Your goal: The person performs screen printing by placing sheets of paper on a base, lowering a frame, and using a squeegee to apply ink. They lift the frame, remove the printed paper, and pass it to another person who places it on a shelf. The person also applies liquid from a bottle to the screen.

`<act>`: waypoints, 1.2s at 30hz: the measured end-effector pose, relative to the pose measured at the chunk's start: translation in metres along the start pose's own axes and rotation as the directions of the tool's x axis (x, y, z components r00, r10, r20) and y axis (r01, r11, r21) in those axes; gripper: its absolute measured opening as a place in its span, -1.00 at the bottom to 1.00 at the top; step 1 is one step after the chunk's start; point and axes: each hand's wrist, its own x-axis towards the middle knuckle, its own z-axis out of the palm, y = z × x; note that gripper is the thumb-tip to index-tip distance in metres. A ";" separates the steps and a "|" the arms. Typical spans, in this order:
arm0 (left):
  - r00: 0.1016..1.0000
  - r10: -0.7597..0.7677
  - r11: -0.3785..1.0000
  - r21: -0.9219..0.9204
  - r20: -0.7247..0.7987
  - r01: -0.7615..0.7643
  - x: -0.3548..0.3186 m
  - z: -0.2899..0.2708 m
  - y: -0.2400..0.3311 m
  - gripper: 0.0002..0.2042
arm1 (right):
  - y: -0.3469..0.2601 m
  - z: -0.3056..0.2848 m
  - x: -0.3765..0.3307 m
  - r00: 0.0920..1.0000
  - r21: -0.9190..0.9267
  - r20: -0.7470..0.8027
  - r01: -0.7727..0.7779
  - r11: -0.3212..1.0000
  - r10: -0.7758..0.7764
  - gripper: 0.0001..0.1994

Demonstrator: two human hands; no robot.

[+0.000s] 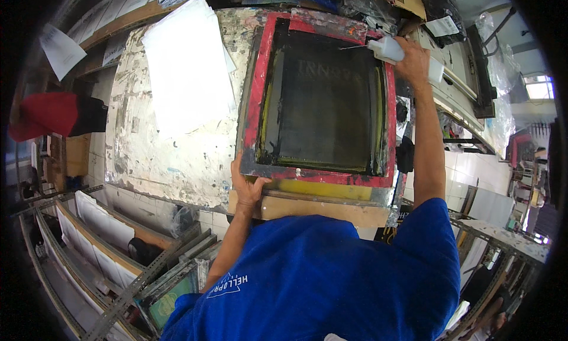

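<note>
Your left hand (247,184) is gripping screen frame (322,98) edge — fingers clamped; right hand (411,60) is squeezing white bottle (386,48) w/ fingers wrapped round.

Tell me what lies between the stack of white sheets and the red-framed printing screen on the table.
In the head view, only a narrow strip of bare, paint-stained table separates the white sheets from the screen frame; nothing else sits there.
</note>
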 end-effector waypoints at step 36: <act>1.000 -0.012 1.000 -0.008 0.001 0.012 0.001 0.001 -0.002 -0.02 | 0.013 -0.073 -0.123 0.981 0.187 0.086 0.156 0.970 -0.174 -0.52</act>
